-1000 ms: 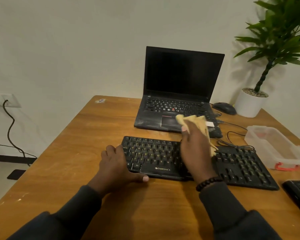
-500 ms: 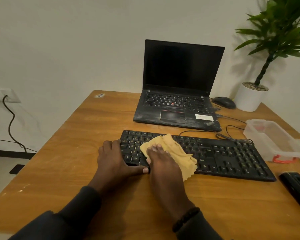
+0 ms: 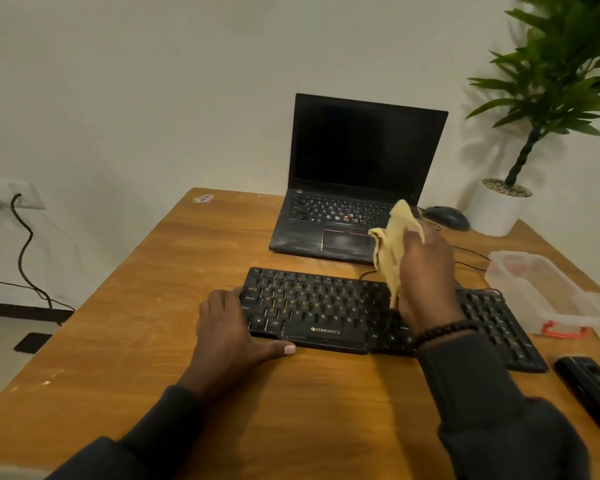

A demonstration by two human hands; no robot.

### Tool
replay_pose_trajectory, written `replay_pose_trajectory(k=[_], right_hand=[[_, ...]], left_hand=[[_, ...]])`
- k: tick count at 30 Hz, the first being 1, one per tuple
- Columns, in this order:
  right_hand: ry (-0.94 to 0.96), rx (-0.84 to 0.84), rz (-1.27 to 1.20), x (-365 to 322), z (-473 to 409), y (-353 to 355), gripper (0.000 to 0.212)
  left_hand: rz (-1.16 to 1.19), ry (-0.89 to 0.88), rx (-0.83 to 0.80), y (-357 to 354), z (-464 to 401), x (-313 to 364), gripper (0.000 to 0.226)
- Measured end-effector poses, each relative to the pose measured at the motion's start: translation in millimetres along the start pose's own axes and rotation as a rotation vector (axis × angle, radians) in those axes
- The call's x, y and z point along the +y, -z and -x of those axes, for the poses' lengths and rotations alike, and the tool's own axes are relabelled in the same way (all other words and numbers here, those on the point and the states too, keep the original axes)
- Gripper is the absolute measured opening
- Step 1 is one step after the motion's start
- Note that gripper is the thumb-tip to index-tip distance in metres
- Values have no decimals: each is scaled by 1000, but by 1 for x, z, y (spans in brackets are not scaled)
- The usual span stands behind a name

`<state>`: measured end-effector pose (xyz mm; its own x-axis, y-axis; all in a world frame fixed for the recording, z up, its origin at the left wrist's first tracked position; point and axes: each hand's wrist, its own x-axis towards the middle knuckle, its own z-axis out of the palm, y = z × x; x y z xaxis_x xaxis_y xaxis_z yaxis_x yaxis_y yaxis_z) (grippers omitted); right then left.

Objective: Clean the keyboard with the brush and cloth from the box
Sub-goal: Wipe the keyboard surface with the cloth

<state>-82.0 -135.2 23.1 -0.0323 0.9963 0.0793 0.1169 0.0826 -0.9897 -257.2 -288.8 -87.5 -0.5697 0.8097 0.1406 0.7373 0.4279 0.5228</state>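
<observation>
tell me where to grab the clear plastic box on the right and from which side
Grip the clear plastic box across its long rim walls, coming straight down from above. It lies open side up, long and narrow, so a hand should span the short width. Its near end with the red clip is closest, and the keyboard lies to its left.

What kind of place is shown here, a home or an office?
Probably a home office or small work room; which one cannot be told. A wooden desk holds an open laptop, an external keyboard and a mouse, with a potted plant by a plain wall.
</observation>
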Motion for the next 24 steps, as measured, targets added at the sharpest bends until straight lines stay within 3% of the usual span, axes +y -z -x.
replay_pose_trajectory(k=[2, 5, 8, 10, 17, 20, 24], right_hand=[[200, -114, 282, 13, 0, -23, 32], [291, -423, 611, 43, 22, -59, 33], [423, -485, 864, 57, 53, -75, 42], [488, -488, 871, 60, 68, -72, 46], [693, -521, 788, 75, 126, -52, 38], [457, -607, 597, 55, 125, -36, 34], [-239, -439, -167, 8, 75, -18, 22]], left_hand=[[2, -7, 7, -1, 0, -2, 132], [-21, -7, 35, -3, 0, -4, 145], [-26, 8, 49, -6, -2, -5, 153], [-6, 16, 60, -6, -3, -4, 155], [6, 7, 50, -5, -3, -4, 122], [-7, 5, 57, -5, -3, -3, 126], [11, 4, 20, -2, 1, -2, 144]])
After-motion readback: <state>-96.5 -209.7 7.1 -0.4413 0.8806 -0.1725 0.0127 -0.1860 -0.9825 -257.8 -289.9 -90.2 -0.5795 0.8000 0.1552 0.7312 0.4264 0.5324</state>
